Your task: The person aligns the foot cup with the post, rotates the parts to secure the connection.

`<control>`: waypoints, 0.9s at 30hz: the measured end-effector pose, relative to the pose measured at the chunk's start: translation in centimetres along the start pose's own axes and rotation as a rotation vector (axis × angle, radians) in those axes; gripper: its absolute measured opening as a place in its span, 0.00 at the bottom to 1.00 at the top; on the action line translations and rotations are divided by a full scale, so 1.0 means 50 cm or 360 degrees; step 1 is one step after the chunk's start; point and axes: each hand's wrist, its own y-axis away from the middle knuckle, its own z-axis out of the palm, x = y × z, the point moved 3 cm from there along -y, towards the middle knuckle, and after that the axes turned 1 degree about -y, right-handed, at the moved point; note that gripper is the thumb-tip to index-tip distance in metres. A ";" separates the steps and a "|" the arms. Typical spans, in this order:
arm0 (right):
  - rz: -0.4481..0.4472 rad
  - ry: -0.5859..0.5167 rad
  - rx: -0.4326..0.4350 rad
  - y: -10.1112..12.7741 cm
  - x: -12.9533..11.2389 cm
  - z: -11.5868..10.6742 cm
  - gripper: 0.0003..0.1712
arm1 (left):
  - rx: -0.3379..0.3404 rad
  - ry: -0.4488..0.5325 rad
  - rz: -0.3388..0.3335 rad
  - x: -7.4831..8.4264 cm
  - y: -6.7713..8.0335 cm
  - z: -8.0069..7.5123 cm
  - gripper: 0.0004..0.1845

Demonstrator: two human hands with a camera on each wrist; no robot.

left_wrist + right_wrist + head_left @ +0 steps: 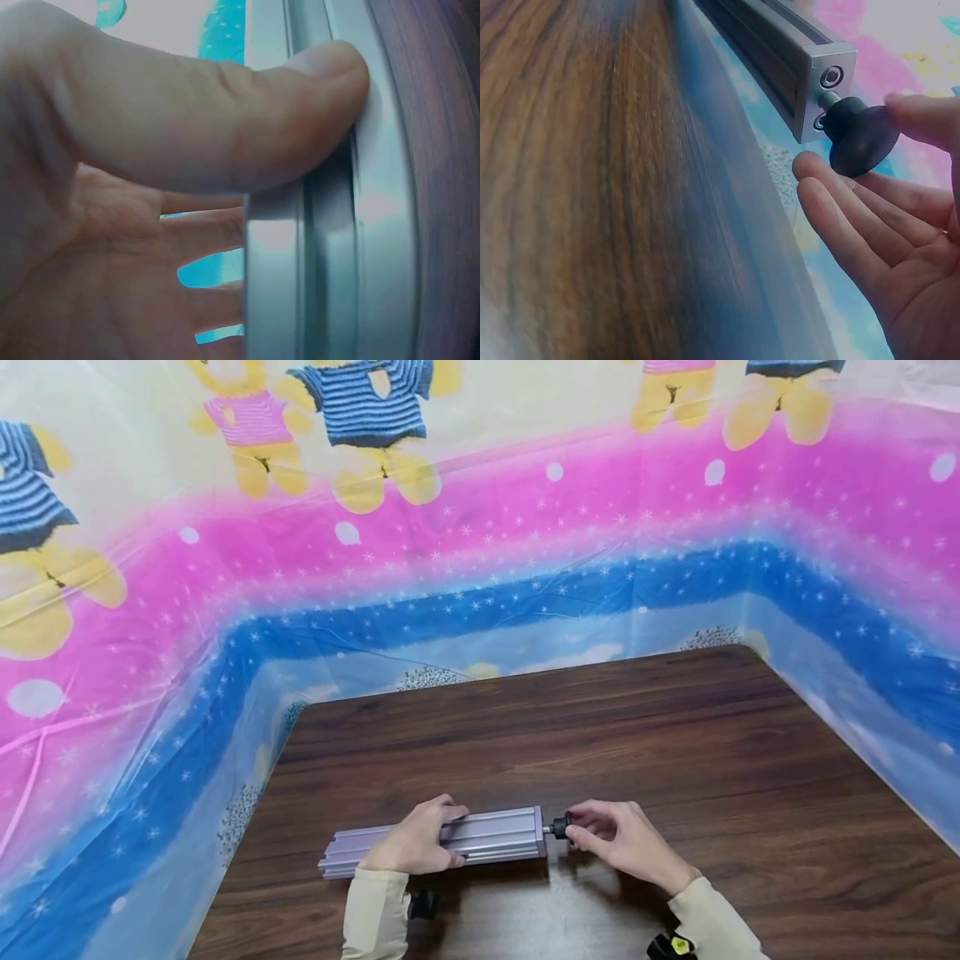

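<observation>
A silver aluminium extrusion (498, 837) lies lengthwise on the table. Across its top my left hand (416, 841) grips it; in the left wrist view the thumb (225, 127) presses along the extrusion's grooved side (330, 292). From the right end plate (814, 101), which shows screw heads, a threaded stud sticks out and carries a black levelling foot (866, 139). My right hand (626, 845) pinches that foot's round base at its rim, the thumb against one edge. The other fingers (855, 232) extend below it. The index fingertip is partly hidden behind the foot.
The dark wood-grain table (525, 735) reaches to a back edge and a sloping right edge. A printed cloth curtain (480, 577) with bears hangs round its far sides. Black wrist straps (670, 946) sit at both sleeves.
</observation>
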 end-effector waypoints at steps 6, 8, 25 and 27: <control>0.0244 -0.0177 -0.0089 -0.004 0.001 0.005 0.20 | 0.0007 -0.0001 0.0034 0.000 -0.001 0.000 0.34; 0.0288 -0.0174 -0.0104 -0.005 -0.001 0.006 0.23 | 0.0005 -0.0001 0.0042 0.000 -0.002 0.000 0.34; -0.0231 0.0186 0.0001 0.005 -0.015 -0.005 0.27 | 0.0018 0.0014 0.0049 -0.001 0.001 -0.003 0.33; -0.0305 0.0133 -0.0022 0.006 -0.017 -0.003 0.31 | 0.0003 0.0021 0.0037 -0.002 0.001 -0.001 0.34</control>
